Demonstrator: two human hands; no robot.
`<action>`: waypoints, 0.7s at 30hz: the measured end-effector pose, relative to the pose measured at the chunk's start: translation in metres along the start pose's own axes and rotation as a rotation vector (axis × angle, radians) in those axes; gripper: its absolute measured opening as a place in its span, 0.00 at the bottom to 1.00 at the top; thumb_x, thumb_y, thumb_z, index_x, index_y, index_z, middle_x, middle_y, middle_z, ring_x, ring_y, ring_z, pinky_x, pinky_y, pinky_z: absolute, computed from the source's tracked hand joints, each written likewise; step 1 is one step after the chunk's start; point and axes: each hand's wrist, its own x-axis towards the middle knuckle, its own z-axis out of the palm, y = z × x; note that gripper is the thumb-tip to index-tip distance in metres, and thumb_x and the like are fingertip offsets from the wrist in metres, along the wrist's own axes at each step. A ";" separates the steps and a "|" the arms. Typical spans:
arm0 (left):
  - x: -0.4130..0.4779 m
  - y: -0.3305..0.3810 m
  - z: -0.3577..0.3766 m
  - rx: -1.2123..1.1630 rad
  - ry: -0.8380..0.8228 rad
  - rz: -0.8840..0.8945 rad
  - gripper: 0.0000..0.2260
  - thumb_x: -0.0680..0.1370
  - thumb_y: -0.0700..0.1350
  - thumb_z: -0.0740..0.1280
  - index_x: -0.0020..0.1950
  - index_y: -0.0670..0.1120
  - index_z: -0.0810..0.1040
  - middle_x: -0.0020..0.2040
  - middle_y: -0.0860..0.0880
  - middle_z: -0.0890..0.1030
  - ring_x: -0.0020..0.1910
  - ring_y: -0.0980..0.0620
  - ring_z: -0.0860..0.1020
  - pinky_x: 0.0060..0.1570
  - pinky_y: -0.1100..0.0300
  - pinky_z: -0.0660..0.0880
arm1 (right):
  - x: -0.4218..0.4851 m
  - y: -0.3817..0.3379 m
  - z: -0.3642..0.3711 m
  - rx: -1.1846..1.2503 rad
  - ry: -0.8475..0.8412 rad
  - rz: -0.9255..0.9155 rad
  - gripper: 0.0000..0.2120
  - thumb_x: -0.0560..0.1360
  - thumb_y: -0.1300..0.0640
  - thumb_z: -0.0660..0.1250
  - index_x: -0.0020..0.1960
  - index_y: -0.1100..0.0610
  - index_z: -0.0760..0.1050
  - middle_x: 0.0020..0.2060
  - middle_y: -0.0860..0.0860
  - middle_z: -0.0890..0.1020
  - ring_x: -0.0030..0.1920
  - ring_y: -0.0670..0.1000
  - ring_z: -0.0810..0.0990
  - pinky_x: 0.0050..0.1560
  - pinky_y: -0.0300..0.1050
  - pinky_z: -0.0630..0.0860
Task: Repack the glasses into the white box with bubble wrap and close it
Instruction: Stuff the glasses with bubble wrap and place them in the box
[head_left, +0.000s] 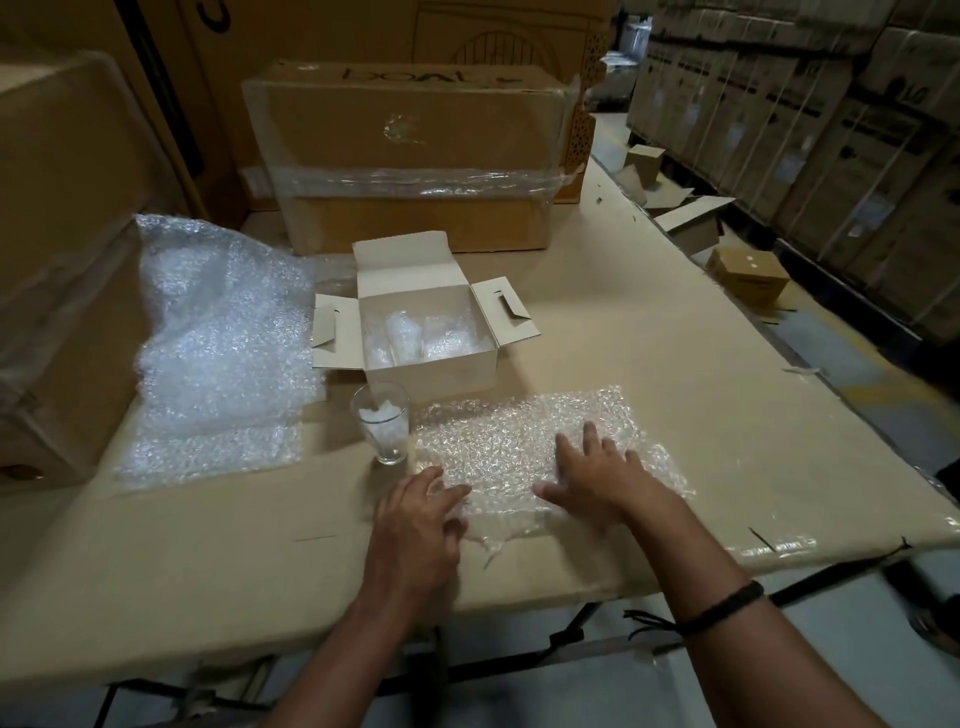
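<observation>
Head view, left hand (415, 525), right hand (597, 478), one sheet (519, 431), one glass (384, 431)

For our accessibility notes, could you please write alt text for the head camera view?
A person's left hand and right hand rest on a sheet of bubble wrap spread on a table. A glass stands upright just left of the sheet, before an open white box holding wrapped glasses. A heap of bubble wrap lies farther left.
</observation>
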 end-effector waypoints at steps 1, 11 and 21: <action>-0.001 0.000 -0.001 -0.010 0.036 -0.004 0.20 0.64 0.40 0.77 0.54 0.53 0.84 0.59 0.48 0.80 0.56 0.43 0.78 0.53 0.47 0.74 | 0.001 -0.001 0.006 0.005 -0.019 -0.004 0.43 0.76 0.32 0.55 0.79 0.52 0.37 0.76 0.62 0.36 0.77 0.64 0.39 0.74 0.65 0.41; -0.003 0.010 -0.010 -0.308 0.442 -0.022 0.22 0.62 0.22 0.67 0.48 0.42 0.83 0.47 0.50 0.80 0.46 0.54 0.78 0.49 0.73 0.69 | -0.020 -0.029 0.012 0.138 0.399 -0.421 0.37 0.71 0.26 0.53 0.71 0.47 0.69 0.68 0.47 0.72 0.65 0.51 0.69 0.65 0.50 0.66; 0.000 0.010 -0.002 -0.447 0.383 0.059 0.23 0.71 0.33 0.71 0.63 0.47 0.71 0.56 0.55 0.70 0.52 0.54 0.74 0.54 0.58 0.75 | -0.015 -0.029 0.015 1.298 0.407 -0.094 0.14 0.74 0.72 0.56 0.43 0.56 0.75 0.38 0.59 0.83 0.32 0.51 0.80 0.26 0.38 0.71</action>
